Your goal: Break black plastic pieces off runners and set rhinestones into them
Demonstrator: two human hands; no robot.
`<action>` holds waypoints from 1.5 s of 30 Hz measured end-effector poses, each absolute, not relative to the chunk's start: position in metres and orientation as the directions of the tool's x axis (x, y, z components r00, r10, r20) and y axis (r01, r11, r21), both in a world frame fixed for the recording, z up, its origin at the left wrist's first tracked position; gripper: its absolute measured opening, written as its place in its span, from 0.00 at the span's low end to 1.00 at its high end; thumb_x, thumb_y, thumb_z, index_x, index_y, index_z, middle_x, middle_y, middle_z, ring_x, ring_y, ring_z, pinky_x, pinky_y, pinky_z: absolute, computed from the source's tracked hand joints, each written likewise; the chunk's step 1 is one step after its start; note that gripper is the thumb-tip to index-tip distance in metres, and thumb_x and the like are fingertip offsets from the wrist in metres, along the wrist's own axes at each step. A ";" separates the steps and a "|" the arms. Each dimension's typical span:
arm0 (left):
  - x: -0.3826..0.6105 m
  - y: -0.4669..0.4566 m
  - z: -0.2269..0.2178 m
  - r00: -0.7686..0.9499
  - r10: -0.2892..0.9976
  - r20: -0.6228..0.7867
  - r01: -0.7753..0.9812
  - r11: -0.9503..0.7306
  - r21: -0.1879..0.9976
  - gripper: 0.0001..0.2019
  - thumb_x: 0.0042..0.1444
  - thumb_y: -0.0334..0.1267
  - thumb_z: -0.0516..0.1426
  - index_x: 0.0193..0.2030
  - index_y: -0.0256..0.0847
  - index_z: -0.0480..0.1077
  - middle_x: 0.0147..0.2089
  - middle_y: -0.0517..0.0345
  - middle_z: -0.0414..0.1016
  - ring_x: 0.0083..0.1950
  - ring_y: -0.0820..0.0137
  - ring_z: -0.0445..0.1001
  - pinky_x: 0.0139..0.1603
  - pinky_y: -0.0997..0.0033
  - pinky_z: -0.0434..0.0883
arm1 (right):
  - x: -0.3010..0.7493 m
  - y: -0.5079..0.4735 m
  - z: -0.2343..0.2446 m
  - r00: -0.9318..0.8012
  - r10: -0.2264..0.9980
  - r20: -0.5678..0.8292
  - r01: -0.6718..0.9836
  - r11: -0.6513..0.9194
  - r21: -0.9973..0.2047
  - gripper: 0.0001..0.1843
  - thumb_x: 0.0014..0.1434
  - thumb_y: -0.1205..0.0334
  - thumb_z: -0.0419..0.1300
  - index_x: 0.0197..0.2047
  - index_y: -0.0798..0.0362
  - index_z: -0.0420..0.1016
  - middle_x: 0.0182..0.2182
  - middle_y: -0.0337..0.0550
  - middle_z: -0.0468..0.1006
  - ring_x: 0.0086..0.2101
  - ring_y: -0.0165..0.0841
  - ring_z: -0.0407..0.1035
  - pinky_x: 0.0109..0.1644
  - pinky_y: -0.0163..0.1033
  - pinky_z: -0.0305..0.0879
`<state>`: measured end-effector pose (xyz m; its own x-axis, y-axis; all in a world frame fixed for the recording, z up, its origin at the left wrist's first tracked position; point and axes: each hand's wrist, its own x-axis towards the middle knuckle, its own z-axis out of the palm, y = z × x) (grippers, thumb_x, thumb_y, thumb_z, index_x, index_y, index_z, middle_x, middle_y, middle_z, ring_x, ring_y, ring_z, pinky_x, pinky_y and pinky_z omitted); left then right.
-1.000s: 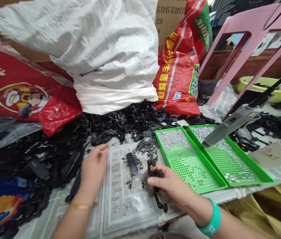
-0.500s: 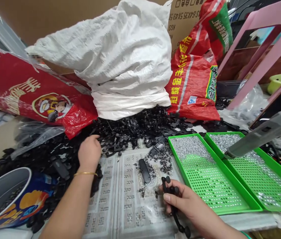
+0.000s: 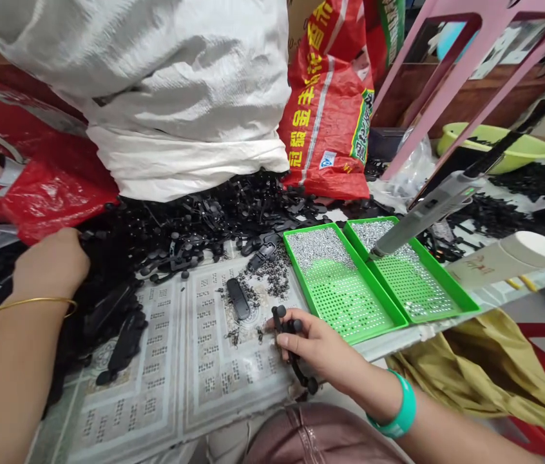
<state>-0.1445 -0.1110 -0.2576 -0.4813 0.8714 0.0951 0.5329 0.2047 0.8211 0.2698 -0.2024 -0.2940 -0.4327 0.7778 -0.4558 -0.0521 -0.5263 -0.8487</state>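
My right hand (image 3: 304,341) is closed around a black plastic part with round knobbed ends (image 3: 296,361), above the table's front edge. Another round knob shows by its fingers. My left hand (image 3: 53,264) lies at the pile of black plastic parts (image 3: 195,219), beside the red bag's lower corner; its fingers are hidden behind the back of the hand. Between the hands a black oblong piece (image 3: 238,299) rests on the patterned table cover (image 3: 180,361). Tiny dark pieces (image 3: 275,274) are scattered near it, by a black clip-like part (image 3: 263,256).
Two green trays (image 3: 355,332) of small silvery pieces stand at right, with a grey electric screwdriver (image 3: 415,219) slanting over them. Behind the pile are a white sack (image 3: 190,96) and a red bag (image 3: 325,109). A paper cup (image 3: 509,258) lies at far right.
The view has swung to the right, bringing the cup and a yellow-green basin fully into sight. My left hand sits closer to the red bag's corner. My right hand still holds the knobbed part.
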 end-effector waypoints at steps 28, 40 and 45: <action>0.114 -0.245 -0.295 -0.040 0.785 -0.619 -0.439 0.542 0.716 0.19 0.40 0.41 0.67 0.38 0.36 0.69 0.21 0.63 0.69 0.23 0.77 0.65 0.26 0.76 0.68 | 0.252 -0.203 -0.302 -0.506 0.780 -0.369 -0.215 -0.528 -0.822 0.23 0.43 0.61 0.69 0.41 0.53 0.65 0.26 0.34 0.74 0.24 0.25 0.68 0.34 0.33 0.64; 0.105 -0.249 -0.302 -0.045 0.813 -0.580 -0.240 0.555 0.796 0.15 0.46 0.47 0.62 0.31 0.39 0.64 0.14 0.70 0.59 0.16 0.79 0.56 0.16 0.78 0.60 | 0.261 -0.205 -0.281 -0.529 0.621 -0.578 0.217 -0.560 -0.800 0.09 0.53 0.68 0.60 0.37 0.53 0.65 0.18 0.31 0.68 0.18 0.24 0.62 0.22 0.29 0.55; 0.101 -0.249 -0.298 0.177 0.792 -0.584 -0.135 0.607 0.783 0.17 0.48 0.51 0.60 0.29 0.39 0.63 0.23 0.67 0.64 0.14 0.81 0.56 0.11 0.77 0.58 | 0.260 -0.199 -0.283 -0.510 0.777 -0.370 0.104 -0.371 -0.923 0.10 0.51 0.66 0.63 0.37 0.54 0.68 0.21 0.32 0.69 0.22 0.24 0.64 0.28 0.31 0.59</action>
<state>0.1013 -0.2492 -0.2977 0.1766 0.7923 -0.5840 -0.1347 0.6072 0.7830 0.2605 -0.1988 -0.2830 -0.5103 0.7765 -0.3696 0.1043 -0.3707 -0.9229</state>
